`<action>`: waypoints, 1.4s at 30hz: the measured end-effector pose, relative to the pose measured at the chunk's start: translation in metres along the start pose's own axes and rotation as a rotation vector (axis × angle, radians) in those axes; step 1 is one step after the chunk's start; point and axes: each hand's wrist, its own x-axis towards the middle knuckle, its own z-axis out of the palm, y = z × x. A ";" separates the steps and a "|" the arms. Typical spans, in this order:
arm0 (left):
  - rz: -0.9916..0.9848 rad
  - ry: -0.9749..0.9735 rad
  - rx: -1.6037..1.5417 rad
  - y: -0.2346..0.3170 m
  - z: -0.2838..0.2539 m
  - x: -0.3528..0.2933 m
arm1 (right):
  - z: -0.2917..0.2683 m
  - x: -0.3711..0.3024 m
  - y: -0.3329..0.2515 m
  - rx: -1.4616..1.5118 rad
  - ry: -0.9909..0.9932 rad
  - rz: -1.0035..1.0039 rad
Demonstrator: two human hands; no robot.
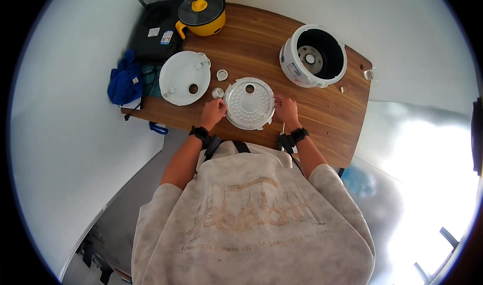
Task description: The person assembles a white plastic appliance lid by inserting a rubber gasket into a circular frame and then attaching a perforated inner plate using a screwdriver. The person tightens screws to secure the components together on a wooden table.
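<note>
A round, dimpled silver inner lid [250,107] of a rice cooker lies near the table's front edge, with one hole toward its far side. My left hand [214,111] pinches its left rim, and my right hand [287,110] has its fingers closed at the right rim. Just beyond my left hand is a small white cap [217,93]. A white ring-shaped part [222,75] sits a little farther back. To the left, a white plastic lid cover [182,78] with a round hole lies with its inner side up.
The wooden table [251,38] also bears a white rice cooker body [290,63], open at the top, at the back right. A yellow pot [211,29] with a dark lid stands at the back left, near a black case [153,38] and a blue cloth [125,84]. White walls border the table.
</note>
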 end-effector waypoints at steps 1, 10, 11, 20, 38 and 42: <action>0.010 -0.001 0.021 0.002 -0.001 0.000 | 0.001 0.000 0.002 0.023 0.013 0.007; -0.048 -0.122 -0.002 -0.003 -0.003 -0.005 | -0.007 -0.011 0.002 -0.030 -0.082 0.103; -0.050 -0.158 0.003 -0.004 -0.003 -0.005 | -0.005 -0.014 0.004 -0.010 -0.087 0.114; -0.173 -0.321 0.003 -0.008 -0.008 -0.010 | -0.006 -0.029 0.015 0.084 -0.147 0.117; -0.011 -0.098 0.139 -0.018 -0.003 -0.005 | -0.001 -0.047 0.006 0.028 -0.120 0.139; -0.038 -0.120 0.125 -0.015 -0.005 -0.008 | -0.002 -0.050 0.001 0.005 -0.087 0.113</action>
